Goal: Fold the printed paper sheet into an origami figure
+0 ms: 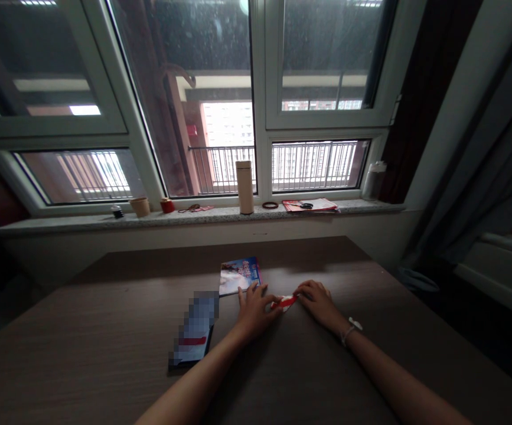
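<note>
A small folded piece of red and white paper [286, 303] lies between my two hands on the brown table. At its left end, the thumb and forefinger of my left hand [256, 311] pinch it. The other left fingers spread toward a booklet [238, 276] with a blue and pale cover. My right hand [320, 301] has its fingertips closed together on the paper's upper right end; a bracelet is at that wrist. A phone [196, 330] with a blurred-out screen lies left of my left forearm.
The table [118, 319] runs up to a windowsill. On the sill are a beige thermos [244, 188], a dark ring [270, 205], red-and-white papers [291, 205] with scissors [305, 205], a tan cup [140, 206], a red spool-like item [167, 205] and a clear bottle [374, 180].
</note>
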A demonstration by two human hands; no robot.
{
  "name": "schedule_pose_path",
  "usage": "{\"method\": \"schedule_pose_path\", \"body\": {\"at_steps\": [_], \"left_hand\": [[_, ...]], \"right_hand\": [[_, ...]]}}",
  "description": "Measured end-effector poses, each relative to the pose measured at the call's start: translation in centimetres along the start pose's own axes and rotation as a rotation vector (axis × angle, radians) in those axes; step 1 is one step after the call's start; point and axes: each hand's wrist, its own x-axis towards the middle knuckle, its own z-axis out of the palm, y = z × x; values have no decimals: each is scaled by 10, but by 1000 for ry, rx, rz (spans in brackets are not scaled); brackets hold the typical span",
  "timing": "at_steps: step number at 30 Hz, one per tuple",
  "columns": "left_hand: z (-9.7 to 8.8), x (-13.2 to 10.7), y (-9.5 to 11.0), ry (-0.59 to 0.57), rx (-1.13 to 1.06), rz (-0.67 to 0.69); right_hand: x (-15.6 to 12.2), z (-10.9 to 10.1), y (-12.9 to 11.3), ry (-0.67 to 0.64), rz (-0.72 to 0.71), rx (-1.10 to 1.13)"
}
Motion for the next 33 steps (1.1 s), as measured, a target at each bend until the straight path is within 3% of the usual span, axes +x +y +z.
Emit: {"method": "schedule_pose_path", "body": {"at_steps": [7, 16, 33], "left_hand": [[0, -1, 2, -8, 6, 5], [0, -1, 2, -9, -62, 84], [4, 0, -1, 31, -67, 72]], "right_hand": [[-5, 1, -5, 22, -128, -8], [-9, -1, -9, -11, -70, -135], [-9, -3, -9, -67, -204, -37]]}}
